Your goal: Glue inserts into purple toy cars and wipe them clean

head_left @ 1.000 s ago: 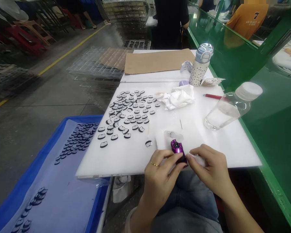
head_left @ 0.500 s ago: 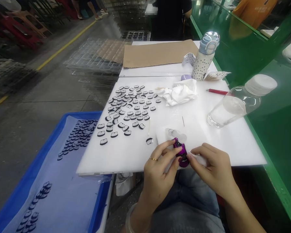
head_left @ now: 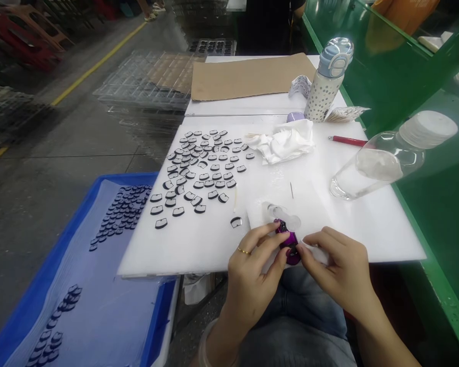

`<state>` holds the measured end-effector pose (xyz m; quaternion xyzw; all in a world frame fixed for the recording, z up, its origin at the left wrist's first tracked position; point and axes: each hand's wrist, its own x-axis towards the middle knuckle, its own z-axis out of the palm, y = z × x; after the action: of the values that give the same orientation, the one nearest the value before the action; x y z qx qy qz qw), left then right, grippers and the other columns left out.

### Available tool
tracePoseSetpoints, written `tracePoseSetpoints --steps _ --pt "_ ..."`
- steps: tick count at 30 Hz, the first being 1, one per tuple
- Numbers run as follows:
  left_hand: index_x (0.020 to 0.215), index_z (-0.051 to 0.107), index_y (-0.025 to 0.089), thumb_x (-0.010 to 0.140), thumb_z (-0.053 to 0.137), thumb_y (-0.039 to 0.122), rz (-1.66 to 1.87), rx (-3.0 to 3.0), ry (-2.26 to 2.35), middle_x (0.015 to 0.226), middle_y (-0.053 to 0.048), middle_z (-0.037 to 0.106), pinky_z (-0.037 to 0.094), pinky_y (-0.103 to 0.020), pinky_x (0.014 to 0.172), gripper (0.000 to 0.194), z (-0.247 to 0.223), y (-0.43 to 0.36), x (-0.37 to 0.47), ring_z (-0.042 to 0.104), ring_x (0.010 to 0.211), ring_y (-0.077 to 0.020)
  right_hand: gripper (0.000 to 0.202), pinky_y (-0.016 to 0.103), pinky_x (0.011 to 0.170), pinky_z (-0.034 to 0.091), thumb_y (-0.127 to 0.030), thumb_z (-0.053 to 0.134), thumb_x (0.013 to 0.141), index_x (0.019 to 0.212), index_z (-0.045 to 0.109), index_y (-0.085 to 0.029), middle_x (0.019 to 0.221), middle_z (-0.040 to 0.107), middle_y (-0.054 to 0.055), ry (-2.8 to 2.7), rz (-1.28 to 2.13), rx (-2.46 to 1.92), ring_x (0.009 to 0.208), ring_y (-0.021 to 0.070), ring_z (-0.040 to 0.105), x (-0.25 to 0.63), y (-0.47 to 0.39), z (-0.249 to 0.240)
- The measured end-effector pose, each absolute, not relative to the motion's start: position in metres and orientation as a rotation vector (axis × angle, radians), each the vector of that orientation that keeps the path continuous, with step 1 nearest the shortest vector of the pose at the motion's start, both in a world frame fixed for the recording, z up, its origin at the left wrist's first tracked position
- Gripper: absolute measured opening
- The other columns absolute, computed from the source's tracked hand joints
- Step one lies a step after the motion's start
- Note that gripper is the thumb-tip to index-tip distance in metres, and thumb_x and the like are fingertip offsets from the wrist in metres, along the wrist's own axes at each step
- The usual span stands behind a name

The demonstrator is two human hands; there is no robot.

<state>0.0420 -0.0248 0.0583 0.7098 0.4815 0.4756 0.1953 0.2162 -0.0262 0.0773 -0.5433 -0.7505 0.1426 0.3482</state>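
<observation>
Near the front edge of the white tabletop, my left hand [head_left: 254, 267] grips a shiny purple and black part [head_left: 290, 238] between fingers and thumb. My right hand [head_left: 342, 265] pinches a piece of white cloth or tissue [head_left: 319, 253], with its thumb at the part's right side. How the cloth meets the part is hard to make out. Just beyond lies a small clear plastic piece with round ends [head_left: 285, 216]. A single dark-edged curved piece [head_left: 236, 222] rests left of my hands. Several like it [head_left: 202, 164] spread over the table's left half.
A clear bottle with white cap [head_left: 378, 163] stands at the right, near a red pen [head_left: 348, 140]. Crumpled tissue [head_left: 285, 142], a dotted drinking bottle [head_left: 325, 92] and cardboard [head_left: 248, 79] lie farther back. A blue tray [head_left: 99, 191] holding more pieces sits lower left. A person sits beyond.
The view has shifted slightly. Both hands keep their grip on the purple part and the white cloth, with hardly any movement.
</observation>
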Motion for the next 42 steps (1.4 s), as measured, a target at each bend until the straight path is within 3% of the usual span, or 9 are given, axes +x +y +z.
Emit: tracePoseSetpoints --steps 24,31,37,42 --pt "0.109 0.070 0.019 0.089 0.065 0.009 1.320 2.008 1.351 0.110 -0.007 0.070 0.058 -0.028 0.096 0.022 0.059 -0.022 0.040 0.069 0.105 -0.0169 0.015 0.023 0.047 0.030 -0.024 0.061 0.094 0.080 0.061 -0.018 0.062 0.056 -0.004 -2.004 0.388 -1.451 0.048 0.0083 0.044 0.216 -0.025 0.083" --pt "0.125 0.061 0.015 0.090 0.070 0.037 1.527 2.138 1.174 0.107 -0.010 0.069 0.059 -0.033 0.087 0.042 0.034 -0.024 0.036 0.068 0.100 -0.0218 0.008 0.023 0.049 0.033 -0.013 0.067 0.090 0.086 0.061 -0.016 0.061 0.053 -0.003 -1.922 0.162 -1.142 0.052 0.0094 0.045 0.223 -0.024 0.062" --pt "0.105 0.064 0.015 0.090 0.071 0.033 1.758 2.324 1.258 0.091 -0.005 0.069 0.056 -0.037 0.092 0.024 0.016 -0.028 0.045 0.070 0.089 -0.0181 0.009 0.024 0.048 0.036 -0.008 0.065 0.090 0.092 0.062 -0.016 0.064 0.055 -0.001 -1.902 0.065 -1.085 0.053 0.0104 0.047 0.224 -0.028 0.063" --pt "0.098 0.067 0.020 0.093 0.066 0.031 1.779 2.391 1.226 0.092 -0.004 0.066 0.056 -0.036 0.089 0.012 0.014 -0.027 0.042 0.068 0.087 -0.0159 0.012 0.026 0.047 0.036 -0.009 0.069 0.087 0.091 0.066 -0.020 0.069 0.061 -0.001 -1.712 -0.098 -1.269 0.053 0.0111 0.050 0.251 -0.027 0.066"
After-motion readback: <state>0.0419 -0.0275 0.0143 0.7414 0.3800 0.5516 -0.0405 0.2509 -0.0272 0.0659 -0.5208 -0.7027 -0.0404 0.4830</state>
